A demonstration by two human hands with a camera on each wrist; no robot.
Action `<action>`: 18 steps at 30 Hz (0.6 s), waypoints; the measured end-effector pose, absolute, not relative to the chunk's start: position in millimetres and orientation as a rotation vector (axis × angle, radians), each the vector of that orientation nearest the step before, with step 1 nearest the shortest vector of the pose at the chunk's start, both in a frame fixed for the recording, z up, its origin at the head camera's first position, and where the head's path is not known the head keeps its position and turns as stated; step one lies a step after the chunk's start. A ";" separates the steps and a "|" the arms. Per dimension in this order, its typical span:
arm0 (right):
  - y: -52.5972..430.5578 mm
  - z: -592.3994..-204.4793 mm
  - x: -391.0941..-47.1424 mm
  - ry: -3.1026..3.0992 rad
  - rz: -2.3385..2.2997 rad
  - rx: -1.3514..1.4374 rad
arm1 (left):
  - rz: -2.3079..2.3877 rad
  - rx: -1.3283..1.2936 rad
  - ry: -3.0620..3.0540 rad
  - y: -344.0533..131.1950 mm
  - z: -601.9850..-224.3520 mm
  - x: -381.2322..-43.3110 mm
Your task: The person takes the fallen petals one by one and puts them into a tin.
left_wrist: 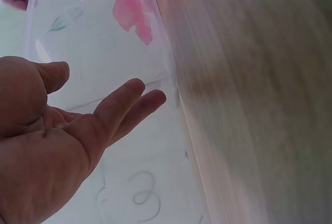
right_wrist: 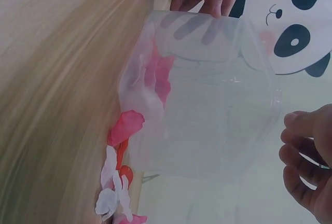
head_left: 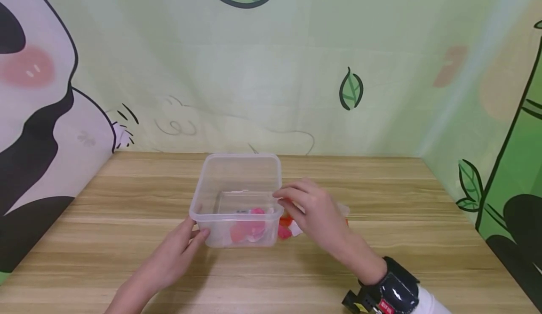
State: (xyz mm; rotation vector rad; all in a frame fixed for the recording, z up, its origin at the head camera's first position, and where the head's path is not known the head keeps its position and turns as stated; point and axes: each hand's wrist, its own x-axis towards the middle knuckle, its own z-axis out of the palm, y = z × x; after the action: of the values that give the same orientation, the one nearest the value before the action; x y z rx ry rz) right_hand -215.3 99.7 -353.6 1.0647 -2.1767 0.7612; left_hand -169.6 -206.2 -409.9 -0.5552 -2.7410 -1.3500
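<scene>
A clear plastic container [head_left: 239, 161] stands on the wooden table with its top open. Soft pink petal-like pieces [head_left: 254, 229] lie inside, toward its right side; their exact kind is unclear. My left hand [head_left: 179, 253] touches the container's left side with fairly straight fingers, the thumb apart from them. At the right rim hovers my right hand [head_left: 322, 215], its fingers [right_wrist: 295, 125] loosely bent, with nothing visible between them. Below it, a small heap of pink, white and orange-red pieces [right_wrist: 111, 182] lies against the container's right side, partly hidden by that hand in the head view.
The wood-grain table [head_left: 360, 177] runs back to a pale green printed backdrop [head_left: 313, 93] with leaves and a panda [head_left: 38, 116] at the left. A black device [head_left: 398, 286] is strapped on the right wrist.
</scene>
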 end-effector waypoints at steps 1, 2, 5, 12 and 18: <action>100.9 -353.9 -215.3 -2.185 0.764 1.055 | -1.353 -0.558 -2.739 -206.1 -410.0 -169.5; 102.2 -354.1 -215.4 -2.197 0.764 1.041 | -1.358 -0.561 -2.737 -205.9 -410.1 -169.6; 106.6 -353.8 -215.7 -2.255 0.751 0.990 | -1.366 -0.568 -2.731 -205.8 -410.2 -169.8; 115.4 -354.0 -215.2 -2.470 0.699 0.861 | -1.347 -0.574 -2.730 -206.1 -410.2 -169.2; 126.0 -356.4 -213.5 -2.642 0.690 0.747 | -1.334 -0.566 -2.739 -205.5 -410.2 -169.1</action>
State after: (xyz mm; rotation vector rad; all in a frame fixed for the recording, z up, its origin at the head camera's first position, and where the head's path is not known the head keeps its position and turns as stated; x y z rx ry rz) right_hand -213.5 126.0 -356.4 0.7472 -2.6423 0.6899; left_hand -169.1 -205.5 -410.2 -0.5661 -2.7385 -1.3341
